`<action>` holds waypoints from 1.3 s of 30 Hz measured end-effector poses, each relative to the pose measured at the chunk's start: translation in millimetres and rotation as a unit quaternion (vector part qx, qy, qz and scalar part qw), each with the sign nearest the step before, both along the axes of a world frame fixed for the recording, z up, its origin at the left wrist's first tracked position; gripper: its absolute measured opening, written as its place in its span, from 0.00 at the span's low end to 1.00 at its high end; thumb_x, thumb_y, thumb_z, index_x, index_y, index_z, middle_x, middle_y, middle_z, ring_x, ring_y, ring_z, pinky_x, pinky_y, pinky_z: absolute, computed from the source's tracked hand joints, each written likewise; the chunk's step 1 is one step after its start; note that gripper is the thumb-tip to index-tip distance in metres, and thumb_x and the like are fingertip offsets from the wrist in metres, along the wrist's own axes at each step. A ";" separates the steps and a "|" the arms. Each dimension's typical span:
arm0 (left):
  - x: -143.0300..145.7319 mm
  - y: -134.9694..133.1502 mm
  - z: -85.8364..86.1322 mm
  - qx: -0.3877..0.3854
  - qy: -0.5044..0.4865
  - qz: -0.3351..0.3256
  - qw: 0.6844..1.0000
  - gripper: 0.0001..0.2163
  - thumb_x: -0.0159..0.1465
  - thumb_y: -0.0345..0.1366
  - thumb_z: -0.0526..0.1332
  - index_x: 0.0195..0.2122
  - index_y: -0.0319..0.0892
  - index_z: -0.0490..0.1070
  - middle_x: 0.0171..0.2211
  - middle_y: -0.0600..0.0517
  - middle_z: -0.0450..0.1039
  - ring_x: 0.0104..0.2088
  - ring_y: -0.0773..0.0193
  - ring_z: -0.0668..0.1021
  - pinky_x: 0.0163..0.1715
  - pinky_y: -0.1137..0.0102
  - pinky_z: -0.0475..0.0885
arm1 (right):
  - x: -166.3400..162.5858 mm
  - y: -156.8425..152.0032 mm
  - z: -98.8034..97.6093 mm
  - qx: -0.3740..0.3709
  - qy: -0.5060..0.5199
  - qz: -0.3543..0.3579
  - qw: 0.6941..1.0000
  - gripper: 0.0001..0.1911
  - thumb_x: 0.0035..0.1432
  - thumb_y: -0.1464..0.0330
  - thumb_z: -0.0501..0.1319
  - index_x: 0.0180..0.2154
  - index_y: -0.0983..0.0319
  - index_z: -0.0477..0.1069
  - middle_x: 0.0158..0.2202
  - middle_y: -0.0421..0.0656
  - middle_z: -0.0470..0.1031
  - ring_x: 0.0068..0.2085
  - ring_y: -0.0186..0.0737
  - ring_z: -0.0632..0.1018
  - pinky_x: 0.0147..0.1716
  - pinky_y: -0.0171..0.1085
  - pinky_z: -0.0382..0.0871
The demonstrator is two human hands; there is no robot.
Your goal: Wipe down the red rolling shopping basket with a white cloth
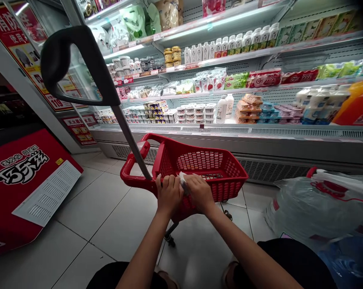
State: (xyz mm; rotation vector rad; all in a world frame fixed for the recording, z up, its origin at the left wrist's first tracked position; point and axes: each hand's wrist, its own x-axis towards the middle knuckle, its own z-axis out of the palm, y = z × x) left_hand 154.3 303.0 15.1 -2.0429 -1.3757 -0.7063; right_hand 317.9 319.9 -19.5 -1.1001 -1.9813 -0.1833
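A red plastic shopping basket on wheels point(229, 170) stands on the tiled floor in front of me. Its long pull handle point(79, 66), grey shaft with a black grip, rises up to the left. My left hand point(168, 193) is closed over the basket's near rim, beside the foot of the shaft. My right hand point(199, 192) rests on the same rim, fingers curled round a small white cloth or wipe point(183, 181) held between the two hands. Both forearms reach forward from the bottom of the view.
An open chiller point(217, 100) full of yoghurt cups, milk bottles and packs lines the wall behind the basket. A red cabinet point(25, 184) with a white vent stands at left. Plastic bags point(314, 208) with goods sit at right.
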 end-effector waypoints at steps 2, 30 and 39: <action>-4.8 6.5 -2.7 -0.005 -0.005 -0.013 1.000 0.10 0.67 0.32 0.54 0.45 0.43 0.74 0.41 0.46 0.77 0.50 0.50 0.74 0.69 0.48 0.49 | -16.0 7.3 1.7 0.000 0.000 -0.010 1.000 0.16 0.74 0.69 0.49 0.53 0.62 0.74 0.48 0.48 0.81 0.51 0.46 0.78 0.60 0.45 0.65; -21.8 32.4 9.3 -0.013 -0.059 -0.017 0.998 0.11 0.65 0.31 0.55 0.44 0.43 0.76 0.41 0.45 0.77 0.50 0.48 0.73 0.66 0.46 0.54 | 40.6 32.9 -8.9 -0.048 -0.077 -0.037 0.995 0.16 0.76 0.66 0.49 0.51 0.60 0.75 0.45 0.47 0.82 0.45 0.45 0.79 0.49 0.42 0.70; -36.8 26.8 9.2 0.001 -0.044 -0.029 0.999 0.12 0.65 0.31 0.56 0.45 0.46 0.76 0.41 0.47 0.78 0.50 0.50 0.75 0.68 0.48 0.52 | 74.7 27.1 -12.3 -0.043 -0.104 -0.025 0.993 0.14 0.74 0.68 0.52 0.50 0.59 0.76 0.45 0.47 0.82 0.48 0.46 0.80 0.50 0.43 0.70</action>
